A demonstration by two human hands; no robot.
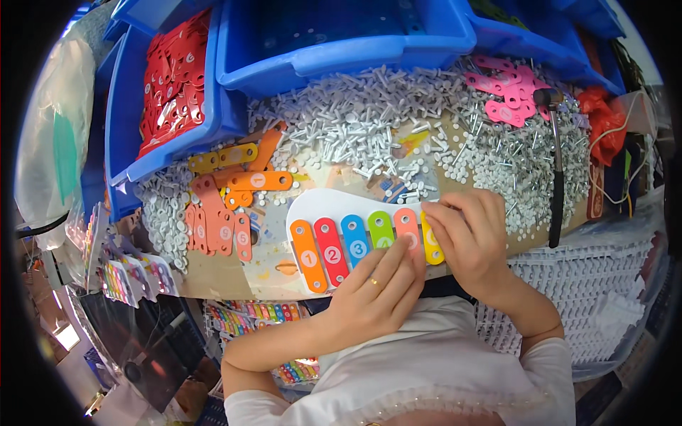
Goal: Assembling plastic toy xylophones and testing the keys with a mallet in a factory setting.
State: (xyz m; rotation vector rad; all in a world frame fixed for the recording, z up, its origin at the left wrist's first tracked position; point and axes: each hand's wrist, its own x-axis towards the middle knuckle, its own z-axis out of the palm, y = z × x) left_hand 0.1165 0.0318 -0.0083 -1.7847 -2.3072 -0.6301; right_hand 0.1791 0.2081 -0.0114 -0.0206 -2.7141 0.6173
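Note:
A toy xylophone lies on the table edge in front of me, a white board (pixel 334 202) with a row of coloured metal bars. From left to right come an orange bar (pixel 308 259), a red bar (pixel 331 252), a blue bar (pixel 356 241), a green bar (pixel 381 226), a salmon bar (pixel 406 222) and a yellow bar (pixel 432 250). My left hand (pixel 376 287), a ring on one finger, is closed at the lower ends of the green and salmon bars. My right hand (pixel 469 245) has its fingers curled and pinched at the yellow bar's upper end; the fingertips hide what lies beneath.
White pins (pixel 355 121) are heaped behind the board, silvery screws (pixel 526 170) to the right with a hammer (pixel 556 170) on them. Loose orange bars (pixel 259 180) and salmon bars (pixel 206 213) lie left. Blue bins (pixel 341 60) line the back, one with red bars (pixel 174 85).

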